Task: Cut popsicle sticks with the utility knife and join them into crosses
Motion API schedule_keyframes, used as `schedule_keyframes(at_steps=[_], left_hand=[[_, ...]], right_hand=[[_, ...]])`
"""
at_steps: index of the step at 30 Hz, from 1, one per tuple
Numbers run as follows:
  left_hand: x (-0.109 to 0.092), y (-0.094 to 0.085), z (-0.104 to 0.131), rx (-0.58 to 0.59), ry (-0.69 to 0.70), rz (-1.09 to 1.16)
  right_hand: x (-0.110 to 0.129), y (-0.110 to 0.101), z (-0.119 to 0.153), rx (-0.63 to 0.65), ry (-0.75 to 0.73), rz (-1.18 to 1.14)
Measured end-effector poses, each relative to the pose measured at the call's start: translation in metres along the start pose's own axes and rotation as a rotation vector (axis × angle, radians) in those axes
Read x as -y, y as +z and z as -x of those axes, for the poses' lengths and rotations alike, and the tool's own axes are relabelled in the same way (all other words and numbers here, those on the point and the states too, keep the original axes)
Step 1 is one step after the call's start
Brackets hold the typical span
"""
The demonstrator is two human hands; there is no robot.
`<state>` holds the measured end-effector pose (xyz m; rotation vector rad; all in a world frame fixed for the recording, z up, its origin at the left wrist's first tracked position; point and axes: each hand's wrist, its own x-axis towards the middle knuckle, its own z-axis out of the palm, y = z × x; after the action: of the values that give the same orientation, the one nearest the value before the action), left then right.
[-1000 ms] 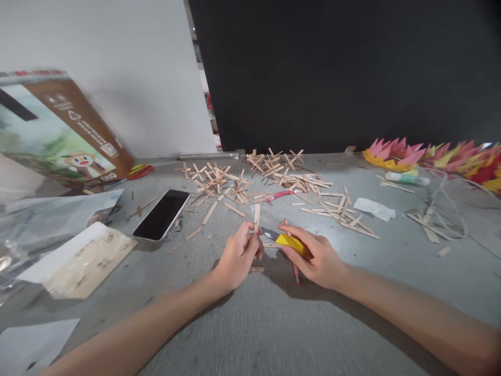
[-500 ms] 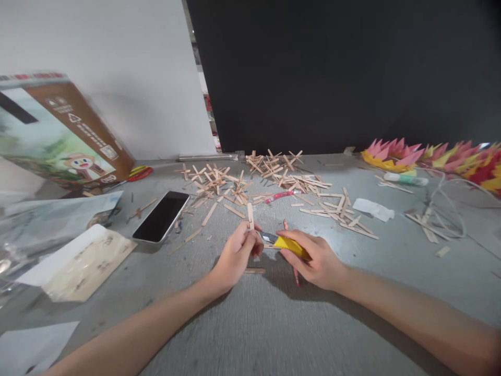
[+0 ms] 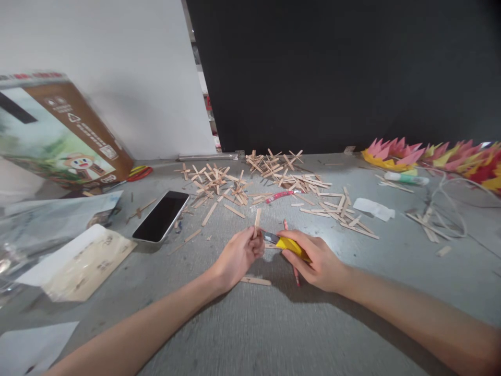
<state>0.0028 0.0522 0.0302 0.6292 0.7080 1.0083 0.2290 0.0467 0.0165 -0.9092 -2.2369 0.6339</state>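
Note:
My left hand [image 3: 239,257] pinches a wooden stick [image 3: 257,219] that points up and away, its lower end hidden by the fingers. Just to the right, my right hand [image 3: 315,258] is closed around a yellow utility knife [image 3: 291,247]. The knife's blade reaches left, close to the fingers of my left hand; whether it touches the stick I cannot tell. One loose stick [image 3: 256,281] lies below my left hand, and another [image 3: 273,246] lies under the blade. A thin red pencil-like rod [image 3: 296,275] shows partly beneath my right hand.
Piles of wooden sticks [image 3: 215,180] spread across the back, with a red tool [image 3: 279,197] among them. A phone [image 3: 161,216], packets [image 3: 88,263] and a box [image 3: 74,136] stand or lie left. Paper flowers [image 3: 393,154], a glue stick [image 3: 406,178] and cables [image 3: 436,193] are right.
The held stick has tilted to the right, and my left fingers have curled further around it. The loose stick below my left hand has shifted towards me. My right hand has barely moved.

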Motion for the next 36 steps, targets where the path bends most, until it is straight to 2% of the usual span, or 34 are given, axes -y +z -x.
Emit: schedule_keyframes(at_steps=[4, 10, 14, 21, 36], left_hand=[[-0.001, -0.001, 0.001, 0.023, -0.033, 0.036], [0.005, -0.005, 0.001, 0.063, 0.069, -0.144], [0.009, -0.005, 0.004, 0.093, 0.145, -0.315], [0.008, 0.001, 0.011, 0.106, 0.169, -0.482], [0.006, 0.003, 0.014, 0.116, 0.161, -0.495]], right_hand=[[-0.003, 0.000, -0.001, -0.036, -0.072, 0.029], [-0.007, -0.001, -0.007, -0.110, -0.185, 0.089], [-0.008, -0.002, -0.010, -0.137, -0.181, 0.109], [-0.012, -0.003, -0.010, -0.137, -0.162, 0.075], [-0.010, -0.003, -0.010, -0.150, -0.178, 0.062]])
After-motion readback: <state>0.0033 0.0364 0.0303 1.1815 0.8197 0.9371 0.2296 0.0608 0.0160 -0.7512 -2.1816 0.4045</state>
